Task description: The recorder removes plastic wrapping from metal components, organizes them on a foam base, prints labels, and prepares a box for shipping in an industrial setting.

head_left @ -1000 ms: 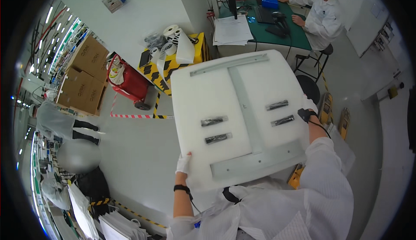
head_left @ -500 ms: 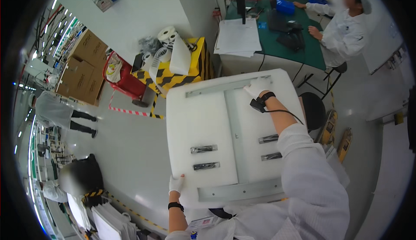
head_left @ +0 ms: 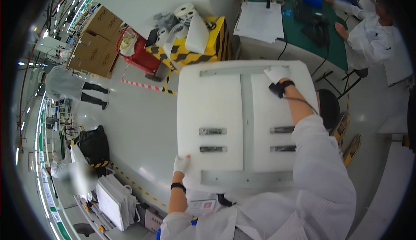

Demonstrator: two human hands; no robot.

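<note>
A large white foam slab (head_left: pixel 212 101) lies in front of me, with a grey H-shaped metal frame (head_left: pixel 248 123) set into it. Several dark parts in clear plastic bags (head_left: pixel 212 131) rest in pairs on either side of the frame's middle bar. My left hand (head_left: pixel 181 164), in a white glove with bare fingertips showing, clasps the slab's left edge near its close corner; the thumb is on top and the other fingers are mostly hidden. On the far crossbar, toward its right end, my gloved right hand (head_left: pixel 277 73) is closed over the metal. A black device with a cable (head_left: pixel 277 88) sits at that wrist.
Beyond the slab stand a yellow-and-black striped box (head_left: pixel 216 41) holding rolls and a red bin (head_left: pixel 141 56). A co-worker (head_left: pixel 368 36) sits at a green-topped desk (head_left: pixel 333 54). At left are cartons (head_left: pixel 93 54), another person (head_left: pixel 65 82) and stacked white panels (head_left: pixel 110 201).
My view has turned, so the surroundings sit further right and the slab appears straighter. Both hands keep nearly the same places on the slab and frame.
</note>
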